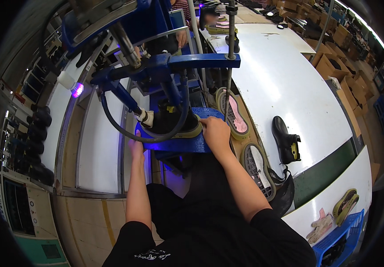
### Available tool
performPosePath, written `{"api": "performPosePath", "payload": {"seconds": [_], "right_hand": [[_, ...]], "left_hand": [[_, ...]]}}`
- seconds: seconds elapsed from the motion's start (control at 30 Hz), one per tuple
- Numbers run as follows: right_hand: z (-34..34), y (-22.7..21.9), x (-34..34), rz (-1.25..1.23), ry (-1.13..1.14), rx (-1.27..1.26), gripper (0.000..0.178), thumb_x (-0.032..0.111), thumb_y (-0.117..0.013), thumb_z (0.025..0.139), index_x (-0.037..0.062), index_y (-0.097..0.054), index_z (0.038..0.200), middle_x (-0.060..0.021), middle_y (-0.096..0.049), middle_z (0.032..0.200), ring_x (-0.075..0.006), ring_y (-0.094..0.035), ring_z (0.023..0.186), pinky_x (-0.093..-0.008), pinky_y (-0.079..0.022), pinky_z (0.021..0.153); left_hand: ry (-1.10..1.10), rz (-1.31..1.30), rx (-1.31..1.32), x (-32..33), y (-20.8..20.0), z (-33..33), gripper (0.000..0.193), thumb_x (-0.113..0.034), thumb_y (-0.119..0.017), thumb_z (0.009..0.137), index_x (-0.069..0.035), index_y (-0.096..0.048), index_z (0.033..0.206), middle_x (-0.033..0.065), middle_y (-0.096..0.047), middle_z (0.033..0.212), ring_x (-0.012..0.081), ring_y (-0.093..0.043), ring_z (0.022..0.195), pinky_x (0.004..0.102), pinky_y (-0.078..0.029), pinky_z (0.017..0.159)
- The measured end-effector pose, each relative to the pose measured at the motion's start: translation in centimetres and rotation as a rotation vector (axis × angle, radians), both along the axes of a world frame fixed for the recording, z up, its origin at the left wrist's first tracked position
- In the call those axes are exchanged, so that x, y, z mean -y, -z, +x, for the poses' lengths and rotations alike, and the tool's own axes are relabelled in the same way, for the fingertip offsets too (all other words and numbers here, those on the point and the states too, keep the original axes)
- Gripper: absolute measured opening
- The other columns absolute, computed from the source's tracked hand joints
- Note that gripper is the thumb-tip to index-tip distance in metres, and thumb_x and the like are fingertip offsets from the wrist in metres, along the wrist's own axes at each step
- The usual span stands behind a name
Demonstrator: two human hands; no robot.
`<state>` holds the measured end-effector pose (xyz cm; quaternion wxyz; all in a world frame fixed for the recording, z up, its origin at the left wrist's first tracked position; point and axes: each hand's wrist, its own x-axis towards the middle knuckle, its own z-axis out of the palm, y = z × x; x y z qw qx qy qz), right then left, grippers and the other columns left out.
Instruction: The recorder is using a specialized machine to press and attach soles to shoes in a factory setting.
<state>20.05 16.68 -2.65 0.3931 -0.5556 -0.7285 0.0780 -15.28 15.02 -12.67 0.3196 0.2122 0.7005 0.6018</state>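
A black boot [161, 121] with an olive sole lies on the blue plate [196, 144] of a press, under its blue arm. My right hand [215, 132] grips the right end of the boot at the sole, its fingers curled against that edge. At the plate's left edge is my left hand [136, 144], close to the other end of the boot; its fingers are mostly hidden. A black hose [156, 139] loops across the front of the boot and covers part of it. A white-wrapped press foot [146, 118] rests by the boot's left end.
On the right, soles [235, 113] with pink and grey insides line a board beside a white table [281, 66]. A finished-looking black boot [285, 140] lies there. A purple-lit bulb [71, 83] hangs at left. Across the press, another person's hand [181, 39] shows. A blue basket [341, 238] stands lower right.
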Motion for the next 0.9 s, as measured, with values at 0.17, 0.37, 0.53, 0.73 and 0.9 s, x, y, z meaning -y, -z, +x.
{"api": "performPosePath", "payload": {"seconds": [0.17,0.37,0.53,0.73,0.9], "right_hand": [[0.2,0.2,0.5,-0.046,0.065,0.047,0.024,0.008,-0.064,0.085,0.0117,-0.084,0.098,-0.0137,-0.075,0.088,-0.0342,-0.073,0.084,-0.0457,-0.057,0.074],[-0.9,1.0,-1.1,0.082,0.025,0.024,0.022,0.006,-0.067,0.08,0.0096,-0.083,0.094,-0.0142,-0.073,0.086,-0.0356,-0.072,0.083,-0.0473,-0.056,0.073],[-1.5,1.1,-3.0,0.104,0.024,0.096,0.017,0.008,-0.067,0.078,0.0077,-0.081,0.088,-0.0156,-0.071,0.083,-0.0374,-0.07,0.081,-0.0495,-0.055,0.074],[-2.0,1.8,-4.0,0.128,-0.061,0.119,0.026,0.006,-0.065,0.081,0.0117,-0.084,0.097,-0.015,-0.073,0.083,-0.0352,-0.068,0.079,-0.0468,-0.055,0.071],[-2.2,1.4,-3.3,0.177,-0.222,0.002,0.028,0.007,-0.071,0.077,0.0119,-0.084,0.101,-0.0118,-0.073,0.083,-0.0328,-0.07,0.09,-0.0441,-0.056,0.078]], "left_hand": [[-0.021,0.113,-0.081,1.0,0.6,2.2,0.043,-0.04,-0.063,0.108,-0.008,-0.06,0.078,-0.0046,-0.048,0.066,0.007,-0.039,0.051,0.0314,-0.027,0.046],[-0.025,0.054,0.145,7.8,-0.6,5.4,0.041,-0.041,-0.062,0.108,-0.006,-0.063,0.087,0.0013,-0.059,0.068,0.0125,-0.055,0.053,0.0294,-0.043,0.046],[0.042,0.032,0.347,13.1,-1.3,9.2,0.039,-0.044,-0.064,0.106,-0.006,-0.065,0.099,0.004,-0.066,0.077,0.0143,-0.061,0.059,0.0298,-0.052,0.05],[0.038,0.001,0.557,16.5,-2.4,15.7,0.031,-0.04,-0.068,0.104,-0.01,-0.059,0.099,0.0046,-0.063,0.084,0.0145,-0.064,0.064,0.0313,-0.055,0.054],[0.254,-0.009,0.752,17.8,-2.8,18.7,0.032,-0.036,-0.07,0.103,-0.005,-0.061,0.106,0.0083,-0.072,0.103,0.0156,-0.067,0.07,0.0355,-0.058,0.065]]}}
